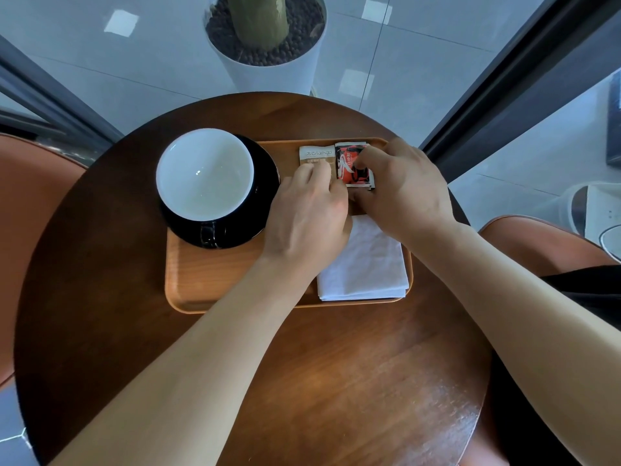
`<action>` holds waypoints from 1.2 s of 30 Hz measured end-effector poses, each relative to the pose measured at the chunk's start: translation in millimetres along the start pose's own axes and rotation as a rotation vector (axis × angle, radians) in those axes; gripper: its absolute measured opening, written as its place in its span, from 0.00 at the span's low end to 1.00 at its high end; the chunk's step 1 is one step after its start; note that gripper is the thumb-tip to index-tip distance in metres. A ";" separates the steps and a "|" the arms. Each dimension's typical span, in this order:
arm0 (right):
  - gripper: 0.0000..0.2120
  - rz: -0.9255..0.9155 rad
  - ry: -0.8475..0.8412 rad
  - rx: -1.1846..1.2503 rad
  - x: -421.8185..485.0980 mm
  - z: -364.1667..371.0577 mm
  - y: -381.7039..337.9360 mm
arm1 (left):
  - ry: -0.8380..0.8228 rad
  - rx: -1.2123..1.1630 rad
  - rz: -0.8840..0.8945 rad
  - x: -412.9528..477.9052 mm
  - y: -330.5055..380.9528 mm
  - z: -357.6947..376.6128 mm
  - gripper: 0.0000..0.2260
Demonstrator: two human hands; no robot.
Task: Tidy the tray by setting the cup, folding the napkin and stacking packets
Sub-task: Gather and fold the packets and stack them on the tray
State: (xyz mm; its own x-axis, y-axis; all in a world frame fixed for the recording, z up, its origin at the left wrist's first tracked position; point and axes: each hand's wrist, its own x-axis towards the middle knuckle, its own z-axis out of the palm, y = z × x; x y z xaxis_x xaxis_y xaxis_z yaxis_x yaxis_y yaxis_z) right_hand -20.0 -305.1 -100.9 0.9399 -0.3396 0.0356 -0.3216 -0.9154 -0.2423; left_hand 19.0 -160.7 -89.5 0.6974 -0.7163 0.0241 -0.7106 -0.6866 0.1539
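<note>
A wooden tray (215, 280) lies on the round table. On its left a black cup with a white inside (205, 173) sits upright on a black saucer (262, 163). A folded white napkin (366, 264) lies at the tray's near right. At the far right lie a beige packet (316, 154) and a red-and-black packet (349, 163) side by side. My left hand (305, 216) has its fingertips on the beige packet. My right hand (403, 186) pinches the red-and-black packet, with more packet edges showing under it.
The dark wooden round table (302, 381) holds the tray. A white planter (268, 42) stands on the tiled floor beyond it. Orange seats (30, 203) flank the table on the left and right. A dark window frame (524, 75) runs along the right.
</note>
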 end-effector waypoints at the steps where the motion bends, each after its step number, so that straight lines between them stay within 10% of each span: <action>1: 0.13 -0.002 -0.003 0.003 0.5 0.1 -0.1 | -0.005 -0.002 0.000 0.2 0.3 -0.1 0.10; 36: 0.12 -0.043 0.078 0.067 -7.4 -10.7 -0.9 | 0.063 -0.040 0.005 -24.9 5.2 -2.4 0.08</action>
State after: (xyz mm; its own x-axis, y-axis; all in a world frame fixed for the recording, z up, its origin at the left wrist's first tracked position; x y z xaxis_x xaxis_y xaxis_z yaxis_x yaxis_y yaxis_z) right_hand -27.9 -304.1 -90.5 0.9400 -0.3183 0.1226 -0.2698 -0.9139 -0.3033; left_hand -1.8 -146.1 -86.9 0.6994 -0.7095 0.0866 -0.7104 -0.6767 0.1931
